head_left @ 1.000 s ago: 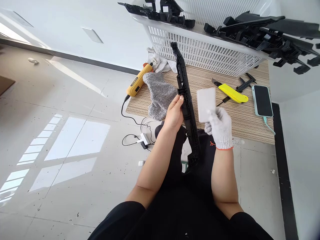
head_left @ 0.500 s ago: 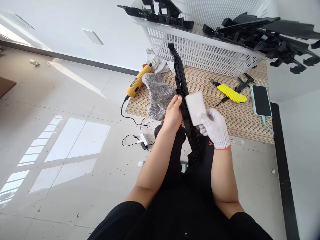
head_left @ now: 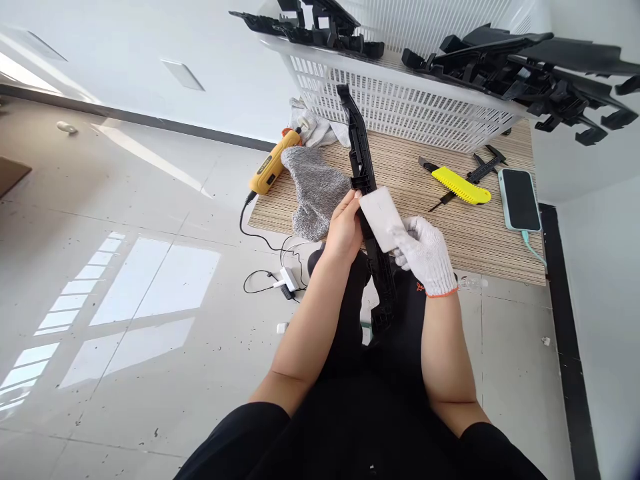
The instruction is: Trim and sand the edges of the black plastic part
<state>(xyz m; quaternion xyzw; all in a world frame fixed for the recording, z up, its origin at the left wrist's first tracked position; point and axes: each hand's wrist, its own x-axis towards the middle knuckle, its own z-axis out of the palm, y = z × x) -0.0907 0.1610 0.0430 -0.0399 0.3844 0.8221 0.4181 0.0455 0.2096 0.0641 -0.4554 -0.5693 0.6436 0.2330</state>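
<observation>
A long, narrow black plastic trim part (head_left: 361, 150) runs from the table edge down over my lap. My bare left hand (head_left: 345, 227) is closed round its left side near the middle. In a white knit glove with an orange cuff, my right hand (head_left: 425, 257) pinches a flat, pale rectangular pad (head_left: 383, 217). The pad lies over the middle of the trim part and hides some of it; whether it presses on the surface I cannot tell. A grey knit cloth (head_left: 315, 190) lies just left of my left hand.
A white plastic basket (head_left: 400, 107) holding black plastic parts (head_left: 500, 63) stands at the back of the striped table (head_left: 460, 250). On the right lie a yellow utility knife (head_left: 461, 185), a caliper (head_left: 487, 167) and a phone (head_left: 520, 200). A corded yellow power tool (head_left: 274, 163) lies left.
My right hand has moved slightly left with the pad, which now covers the trim part's middle and comes close to my left fingers. The left hand keeps its hold.
</observation>
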